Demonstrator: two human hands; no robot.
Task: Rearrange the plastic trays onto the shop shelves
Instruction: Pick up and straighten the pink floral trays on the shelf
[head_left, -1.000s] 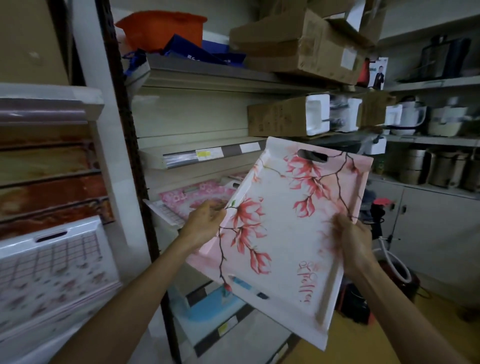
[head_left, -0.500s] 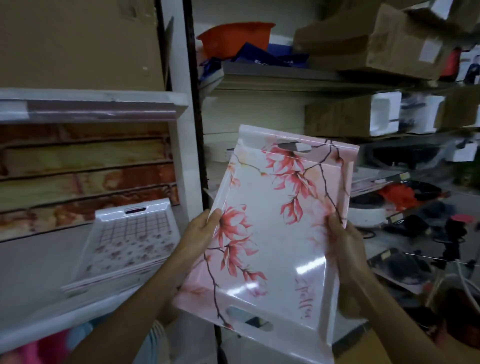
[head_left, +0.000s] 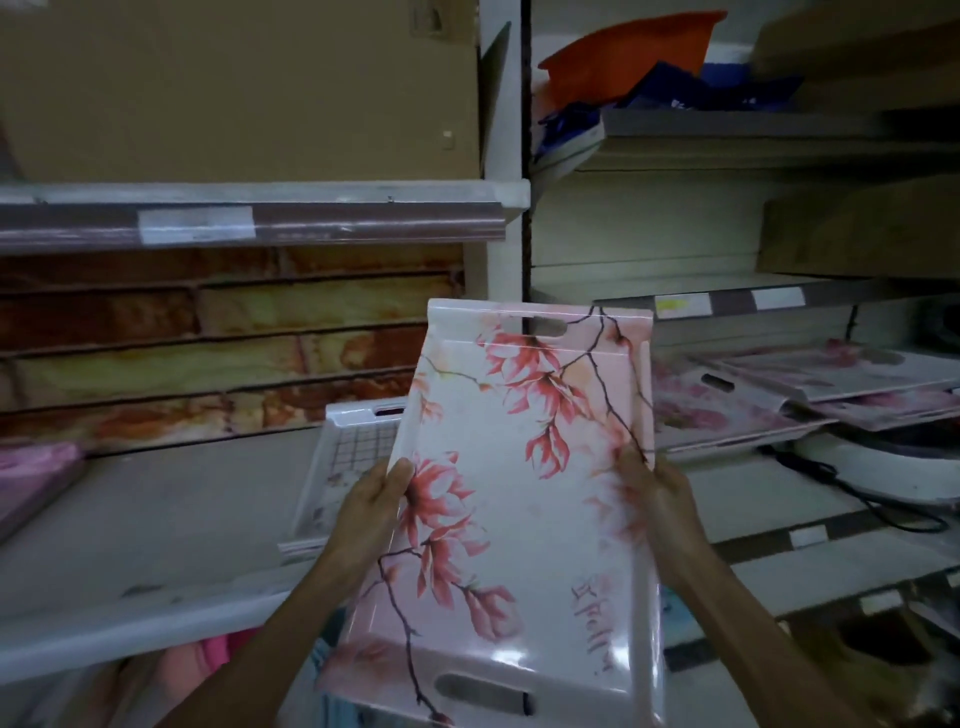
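Head view: flowered tray (head_left: 519, 493) pinched at its long edges by left hand (head_left: 371, 512) and right hand (head_left: 657, 512), fingers curled over rims, raised before shelf (head_left: 156, 519). Risk, as judged: far end, well beyond grip, catching checked tray (head_left: 348, 452) just left of it; glossy rims slipping from pinch.

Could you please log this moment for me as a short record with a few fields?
Setting: shop shelving, dim light
Held item: floral tray, pink with red blossoms, cut-out handles at both ends
Left hand: grips the tray's left edge
Right hand: grips the tray's right edge
Left shelf: grid-pattern tray lying flat, partly hidden behind the held tray
Right shelf: stacked pink trays
Placement: held tray not yet on a shelf
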